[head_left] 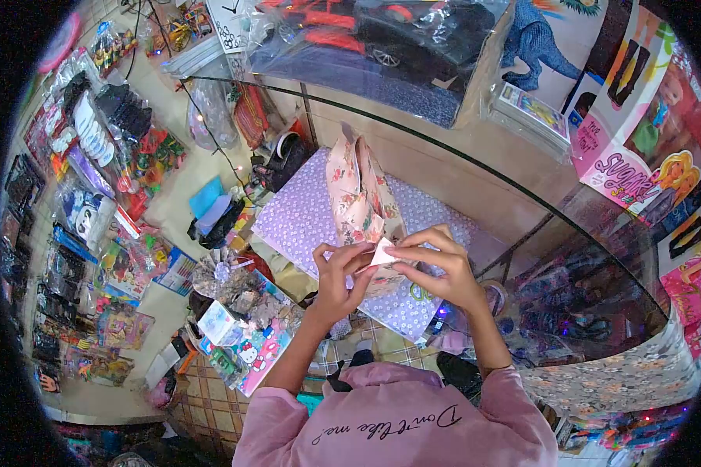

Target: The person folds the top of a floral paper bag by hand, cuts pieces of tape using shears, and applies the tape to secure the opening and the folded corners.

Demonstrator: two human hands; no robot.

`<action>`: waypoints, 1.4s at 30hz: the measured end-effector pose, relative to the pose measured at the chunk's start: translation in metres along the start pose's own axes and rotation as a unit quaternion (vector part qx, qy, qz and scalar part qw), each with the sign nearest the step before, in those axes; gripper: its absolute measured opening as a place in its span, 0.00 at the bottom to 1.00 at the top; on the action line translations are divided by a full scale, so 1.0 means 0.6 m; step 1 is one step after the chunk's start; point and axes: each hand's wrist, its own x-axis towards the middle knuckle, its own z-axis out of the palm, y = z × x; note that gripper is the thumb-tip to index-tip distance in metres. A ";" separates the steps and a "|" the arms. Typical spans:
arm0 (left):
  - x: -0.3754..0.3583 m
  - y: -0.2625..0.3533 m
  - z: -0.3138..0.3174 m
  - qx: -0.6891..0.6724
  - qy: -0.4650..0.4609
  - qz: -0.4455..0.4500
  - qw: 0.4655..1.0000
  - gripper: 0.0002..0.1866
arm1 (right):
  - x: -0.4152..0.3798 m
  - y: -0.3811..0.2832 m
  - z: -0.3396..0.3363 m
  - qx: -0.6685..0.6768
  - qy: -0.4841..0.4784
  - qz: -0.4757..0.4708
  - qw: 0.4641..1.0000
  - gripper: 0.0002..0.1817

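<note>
Pink rose-patterned wrapping paper (343, 187), folded into a tall shape with a gap at its far end, lies in front of me. At its near end a small white folded corner (382, 254) sticks up between my hands. My right hand (438, 265) pinches this corner between thumb and fingers. My left hand (341, 274) has its fingertips and thumb closed on the left side of the same fold. Beneath it all is a purple sheet with white flowers (296, 206). What the pink paper encloses, if anything, is hidden.
A curved glass counter edge (475, 156) arcs behind and to the right, with a boxed toy car (382, 47) on it. A tape dispenser (284, 159) stands at the far left. Left of my arm lie a Hello Kitty pack (249, 354) and many packaged goods.
</note>
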 end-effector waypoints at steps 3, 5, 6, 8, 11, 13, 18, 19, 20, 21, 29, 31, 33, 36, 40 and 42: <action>-0.010 -0.009 0.012 -0.024 0.030 0.001 0.999 0.25 | -0.006 0.004 0.001 0.009 -0.006 -0.001 1.000 0.15; -0.021 -0.018 0.020 -0.019 0.027 -0.004 0.999 0.22 | -0.006 0.004 0.002 0.019 -0.011 0.008 1.000 0.13; -0.022 -0.020 0.022 -0.017 0.025 -0.007 1.000 0.21 | -0.003 0.004 0.002 0.025 -0.015 0.018 0.999 0.13; -0.015 -0.014 0.014 0.006 -0.001 -0.006 1.000 0.18 | 0.000 0.003 0.003 0.035 -0.017 0.030 0.999 0.12; -0.006 -0.012 0.007 0.029 -0.015 0.009 0.999 0.19 | 0.005 0.008 0.005 0.052 -0.026 0.048 0.997 0.10; -0.006 -0.012 0.008 0.018 -0.009 0.002 1.000 0.21 | 0.005 0.011 0.003 0.060 -0.047 0.082 0.994 0.09; -0.004 -0.006 0.018 -0.047 0.040 -0.004 0.998 0.25 | 0.008 0.006 0.016 0.153 -0.005 0.183 0.971 0.12; -0.003 -0.008 0.020 -0.049 0.061 0.013 0.997 0.25 | 0.009 0.005 0.019 0.204 0.011 0.216 0.955 0.13; -0.003 -0.010 0.022 -0.051 0.081 0.029 0.995 0.25 | 0.008 0.007 0.021 0.202 0.020 0.216 0.955 0.13; -0.001 -0.013 0.024 -0.053 0.102 0.047 0.992 0.25 | 0.007 0.011 0.024 0.200 0.029 0.215 0.956 0.13; 0.034 0.011 0.006 -0.045 0.119 -0.014 0.992 0.18 | 0.002 0.027 0.043 0.128 0.118 0.196 0.965 0.13; 0.042 0.018 0.000 -0.053 0.107 -0.033 0.992 0.16 | 0.001 0.034 0.047 0.191 0.096 0.213 0.953 0.13; 0.047 0.025 -0.004 -0.063 0.082 -0.066 0.992 0.13 | 0.001 0.035 0.049 0.215 0.099 0.229 0.944 0.13; 0.048 0.030 -0.004 -0.065 0.082 -0.095 0.990 0.13 | 0.000 0.038 0.055 0.239 0.101 0.237 0.936 0.13; 0.035 0.041 -0.004 -0.017 0.053 -0.119 0.991 0.13 | -0.004 0.048 0.059 0.232 0.099 0.228 0.940 0.11; 0.026 0.040 -0.010 0.120 0.043 -0.052 0.990 0.13 | -0.001 0.043 0.055 0.221 0.086 0.220 0.946 0.10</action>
